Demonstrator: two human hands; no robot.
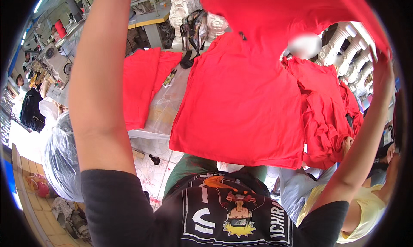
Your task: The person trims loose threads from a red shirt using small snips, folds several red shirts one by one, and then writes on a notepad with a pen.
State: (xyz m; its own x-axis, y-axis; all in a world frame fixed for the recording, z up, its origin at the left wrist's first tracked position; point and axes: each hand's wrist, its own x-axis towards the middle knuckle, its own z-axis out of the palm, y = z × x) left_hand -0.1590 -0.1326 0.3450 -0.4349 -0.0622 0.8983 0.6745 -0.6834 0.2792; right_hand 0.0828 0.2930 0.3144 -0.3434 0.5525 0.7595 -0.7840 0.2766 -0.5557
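While both arms were raised high, the red T-shirt [241,100] hung spread from above and draped down in front of the person, its lower hem falling over the near edge of the table [142,134]. The right hand [382,62] was closed on the shirt's upper right edge near the top right of the view. The left hand was out of view above the top edge, so whether it gripped the cloth could not be told; only the bare left forearm [101,75] showed. Behind the hanging shirt, folded red garments [142,83] lay toward the table's left side, and a clear plastic sheet [165,105] covered the surface between them and the shirt. A heap of loose red shirts [327,118] crowded the table's right edge, just beside the held shirt. A dark bag [192,29] stood at the far edge before white carved balusters [183,10]. A clear plastic sack [60,156] sat on the floor off the table's left side. Another person in a yellow top [365,208] stood close at the right, leaving little room there.
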